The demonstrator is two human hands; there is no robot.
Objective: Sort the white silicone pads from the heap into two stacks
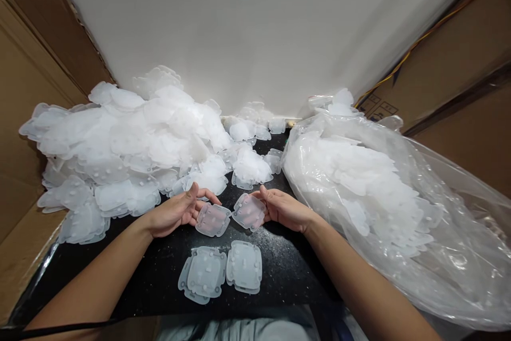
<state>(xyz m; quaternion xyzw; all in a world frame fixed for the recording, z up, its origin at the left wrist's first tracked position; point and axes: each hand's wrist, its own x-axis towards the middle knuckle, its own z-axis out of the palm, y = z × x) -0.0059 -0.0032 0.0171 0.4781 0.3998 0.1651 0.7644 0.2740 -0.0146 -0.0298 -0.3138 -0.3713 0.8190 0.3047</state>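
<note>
My left hand (178, 212) holds a translucent square silicone pad (213, 219) by its left edge, fingers curled around it. My right hand (281, 208) grips a second, similar pad (249, 211) by its right edge. Both pads are tilted just above the black table (279, 272), close to each other. In front of my hands, nearer to me, two small stacks of the same pads lie side by side: the left stack (203, 273) and the right stack (244, 266).
A large loose heap of white pads (128, 149) covers the table's left and back. A clear plastic bag full of pads (359, 181) lies on the right. Cardboard walls (24, 117) stand on both sides; a white wall is behind.
</note>
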